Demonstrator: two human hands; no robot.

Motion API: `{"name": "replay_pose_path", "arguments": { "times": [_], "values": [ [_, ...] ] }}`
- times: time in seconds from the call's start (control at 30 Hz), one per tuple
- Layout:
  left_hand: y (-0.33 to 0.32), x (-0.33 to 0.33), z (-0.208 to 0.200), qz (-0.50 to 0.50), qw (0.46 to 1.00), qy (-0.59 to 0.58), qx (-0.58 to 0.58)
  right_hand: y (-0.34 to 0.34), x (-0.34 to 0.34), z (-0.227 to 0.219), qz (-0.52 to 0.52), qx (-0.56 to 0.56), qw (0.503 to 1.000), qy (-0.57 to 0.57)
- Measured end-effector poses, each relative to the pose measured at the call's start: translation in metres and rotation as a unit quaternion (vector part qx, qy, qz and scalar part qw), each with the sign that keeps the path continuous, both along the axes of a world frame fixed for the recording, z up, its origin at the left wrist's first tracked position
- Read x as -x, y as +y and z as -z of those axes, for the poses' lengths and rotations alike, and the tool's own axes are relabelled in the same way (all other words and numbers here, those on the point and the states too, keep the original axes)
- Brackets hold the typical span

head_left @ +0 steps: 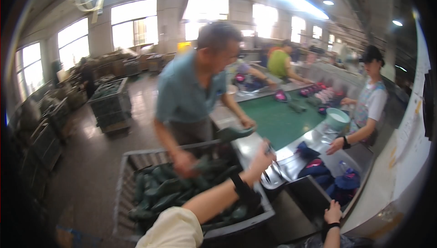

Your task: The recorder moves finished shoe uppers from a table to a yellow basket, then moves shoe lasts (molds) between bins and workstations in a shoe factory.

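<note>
My left hand [262, 161], with a black band at the wrist, reaches over the metal edge of the work line. Its fingers are closed around something thin and dark, too blurred to name. My right hand [333, 213] is low at the right, by the rim of a grey metal bin [309, 198]; its fingers look stretched out, holding nothing visible. Left of my left forearm stands a grey slatted crate [119, 202] heaped with dark green shoe lasts [157, 193]. A co-worker across the crate holds one green shoe last [234, 132] and reaches into the heap with the other hand.
Beyond the metal edge runs a green conveyor belt [282, 120] with pink and dark shoe pieces. Navy and pink shoe uppers [318, 171] lie in a metal tray at the right, near another co-worker and a pale green bucket [337, 119]. A loaded crate stack [109, 107] stands far left.
</note>
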State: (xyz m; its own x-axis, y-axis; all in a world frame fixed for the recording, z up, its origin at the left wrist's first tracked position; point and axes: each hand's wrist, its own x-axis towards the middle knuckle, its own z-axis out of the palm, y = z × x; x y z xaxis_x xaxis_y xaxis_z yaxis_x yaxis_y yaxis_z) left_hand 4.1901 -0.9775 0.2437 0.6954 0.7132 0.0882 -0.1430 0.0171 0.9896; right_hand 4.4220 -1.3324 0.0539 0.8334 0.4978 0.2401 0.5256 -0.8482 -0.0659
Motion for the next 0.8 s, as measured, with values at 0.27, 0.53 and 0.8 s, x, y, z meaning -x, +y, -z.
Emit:
{"name": "replay_pose_path", "arguments": {
  "times": [0.27,0.53,0.8],
  "values": [
    [0.103,0.362,-0.066,-0.283,0.955,-0.085,-0.023,0.069,0.081,-0.035,-0.161,-0.060,0.981,0.094],
    [0.082,0.632,-0.009,-0.377,0.921,-0.060,-0.069,0.269,0.395,-0.127,-0.490,-0.093,0.851,0.164],
    [0.000,0.884,0.076,-0.267,0.935,0.209,0.105,0.412,0.851,-0.064,-0.552,0.119,0.527,0.635]
  ]
}}
